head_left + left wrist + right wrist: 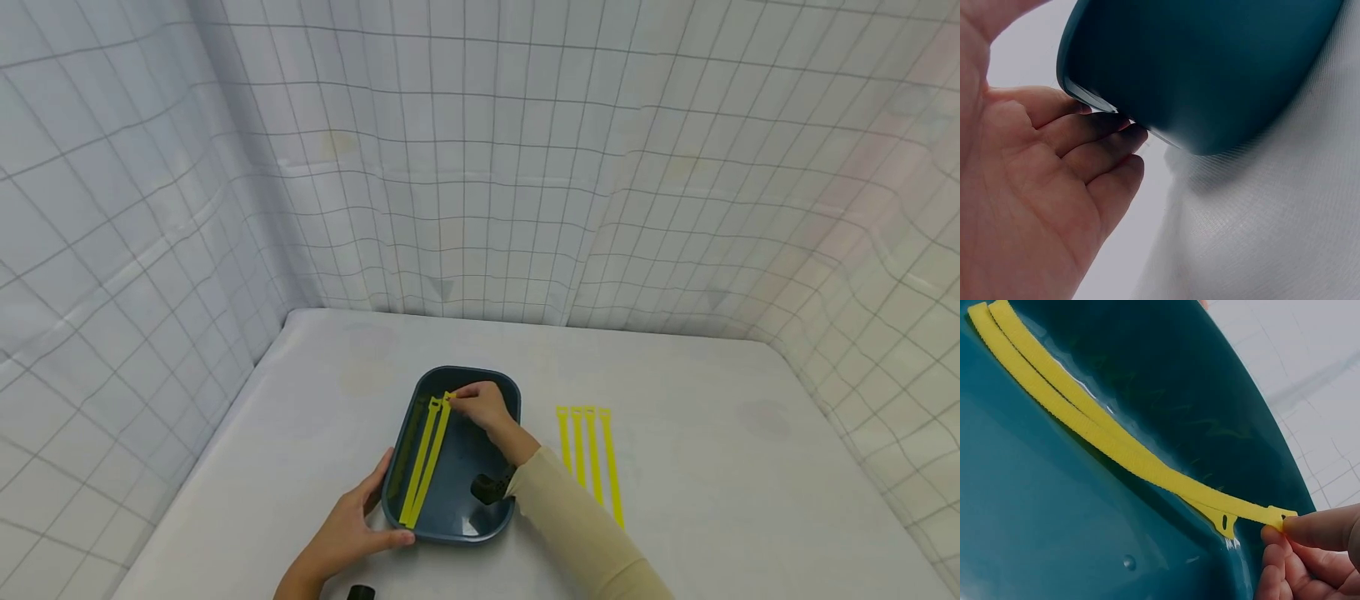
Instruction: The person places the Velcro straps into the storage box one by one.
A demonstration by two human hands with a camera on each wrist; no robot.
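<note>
A dark blue-green plastic tray (459,492) stands on the white table, with two yellow hook-and-loop cable ties (1041,381) lying lengthwise along one side inside it. My right hand (483,406) reaches into the tray's far end. Its thumb and index finger pinch the slotted head of one tie (1241,505), whose end is raised beside the other tie's head (1225,524). My left hand (348,529) holds the tray's near left corner, thumb at the near edge and fingers along the left side. In the left wrist view, fingertips (1135,134) touch the tray's rim.
Several more yellow cable ties (592,450) lie side by side on the table, right of the tray, partly hidden by the right sleeve (581,525). White grid-patterned curtains (480,167) surround the table (705,433) at the back and sides.
</note>
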